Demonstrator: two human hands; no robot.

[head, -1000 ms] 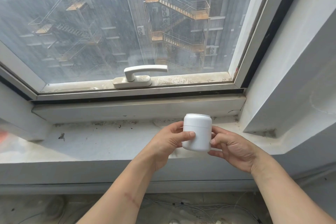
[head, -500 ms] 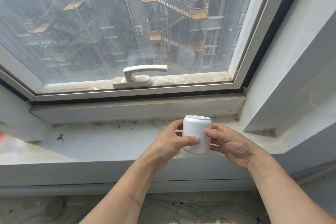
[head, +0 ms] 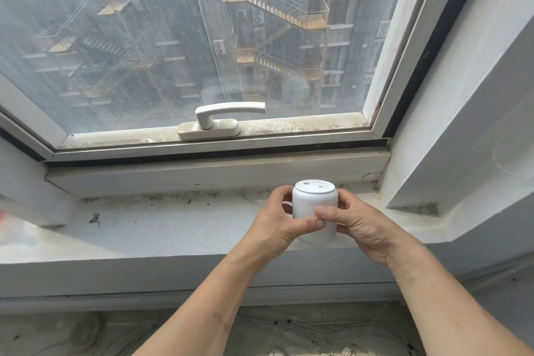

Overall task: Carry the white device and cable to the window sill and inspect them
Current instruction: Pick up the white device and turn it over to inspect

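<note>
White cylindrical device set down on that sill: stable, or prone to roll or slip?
The smooth white cylindrical device probably feels slippery; both hands grip it. Upright on its flat end it likely stands; on its side, its rounded body would probably roll.

The white device [head: 315,205] looks like smooth matt plastic, with 2 small round marks on its flat top. The window sill [head: 161,228] is dull painted masonry, gritty with dirt. The window handle [head: 222,115] is smooth, faintly glossy, on a dusty metal-looking frame [head: 202,150].
</note>
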